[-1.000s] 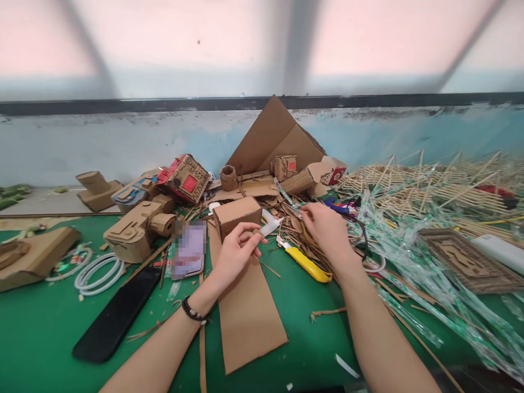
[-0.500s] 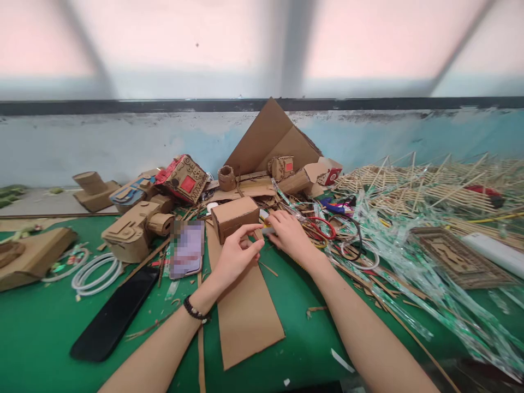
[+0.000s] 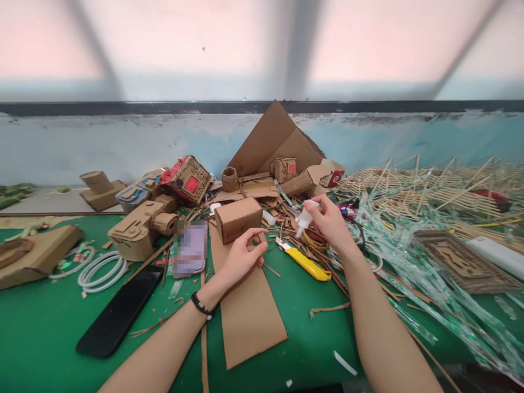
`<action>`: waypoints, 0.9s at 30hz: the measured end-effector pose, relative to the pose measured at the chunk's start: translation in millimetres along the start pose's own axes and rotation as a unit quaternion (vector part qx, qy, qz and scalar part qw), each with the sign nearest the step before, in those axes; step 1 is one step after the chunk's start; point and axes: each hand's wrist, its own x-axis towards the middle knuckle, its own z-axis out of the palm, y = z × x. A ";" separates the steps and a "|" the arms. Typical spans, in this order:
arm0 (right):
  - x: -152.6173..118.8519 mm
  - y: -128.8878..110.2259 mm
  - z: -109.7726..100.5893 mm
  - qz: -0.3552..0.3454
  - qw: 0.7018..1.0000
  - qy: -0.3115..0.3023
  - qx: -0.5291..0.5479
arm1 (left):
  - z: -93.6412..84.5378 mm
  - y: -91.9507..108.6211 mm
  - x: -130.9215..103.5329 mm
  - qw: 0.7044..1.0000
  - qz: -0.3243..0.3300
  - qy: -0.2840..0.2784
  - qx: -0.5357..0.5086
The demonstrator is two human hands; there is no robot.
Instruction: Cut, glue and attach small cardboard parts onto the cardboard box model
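Note:
My left hand (image 3: 244, 255) is closed in a pinch on a small cardboard piece (image 3: 262, 238), just in front of a small cardboard box (image 3: 239, 218). Beneath this hand lies a flat cardboard sheet (image 3: 254, 327). Raised to the right, my right hand (image 3: 329, 221) grips a small white glue bottle (image 3: 305, 219), its nozzle tilted downward. A yellow utility knife (image 3: 308, 264) with its blade out rests on the green table below the bottle.
Left of the sheet lie a phone (image 3: 191, 248), a long black object (image 3: 120, 311), a cardboard camera model (image 3: 137, 232) and a coiled white cord (image 3: 102, 272). Plastic strips (image 3: 393, 245) and thin sticks (image 3: 388, 183) spread over the right side. A folded cardboard panel (image 3: 274, 136) leans on the wall.
My right hand has let go of the yellow utility knife and moved right and up, and now holds the glue bottle. The left hand keeps its pinch in nearly the same place.

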 end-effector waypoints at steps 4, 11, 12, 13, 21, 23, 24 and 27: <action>-2.7 -8.6 -5.1 0.017 0.993 -0.034 0.112 | 0.1 -5.0 1.7 1.000 -0.010 -0.004 -0.006; 0.1 -16.9 -31.9 -0.036 0.988 0.014 0.149 | -0.2 -8.6 1.9 1.000 -0.015 0.006 -0.021; 1.5 -15.2 -32.7 -0.023 0.987 0.009 0.157 | -0.2 -8.8 1.9 1.000 -0.016 0.006 -0.017; 3.0 -12.9 -32.5 -0.010 0.986 0.006 0.164 | -0.1 -8.8 1.8 1.000 -0.017 0.008 -0.014; 8.5 1.6 -23.8 0.047 0.986 0.030 0.160 | 3.4 -4.9 0.0 0.998 -0.040 -0.015 -0.050; 8.2 1.6 -23.0 0.055 0.985 0.003 0.165 | 3.6 -4.0 -0.5 0.997 -0.044 -0.016 -0.054; 7.9 1.5 -22.3 0.060 0.983 -0.014 0.173 | 3.5 -3.6 -0.8 0.997 -0.045 -0.016 -0.054; 6.7 1.8 -17.4 0.061 0.980 -0.012 0.188 | 2.9 -2.6 -1.0 0.998 -0.042 -0.015 -0.052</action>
